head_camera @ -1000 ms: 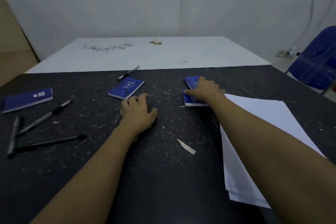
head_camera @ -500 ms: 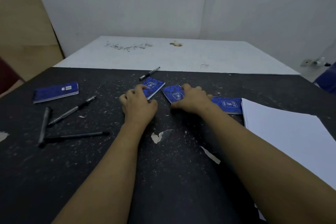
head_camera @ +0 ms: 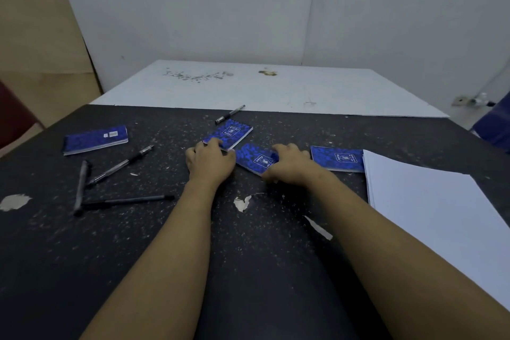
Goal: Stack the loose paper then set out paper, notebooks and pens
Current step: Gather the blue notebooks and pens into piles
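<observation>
Four small blue notebooks lie on the black table. My left hand has curled fingertips on the near corner of the back notebook, thumb at its edge. My right hand grips the middle notebook by its right side, thumb at the near edge. A third notebook lies right of it, touching the white paper stack. The fourth notebook lies far left. One black pen lies behind the back notebook; three pens lie at the left.
Torn paper scraps and a pale patch mark the black table. A white board lies behind it against the wall. A blue chair stands at the far right.
My right hand has slid the middle notebook left, away from the one by the paper. My left hand reached forward onto the back notebook. The view shifted left.
</observation>
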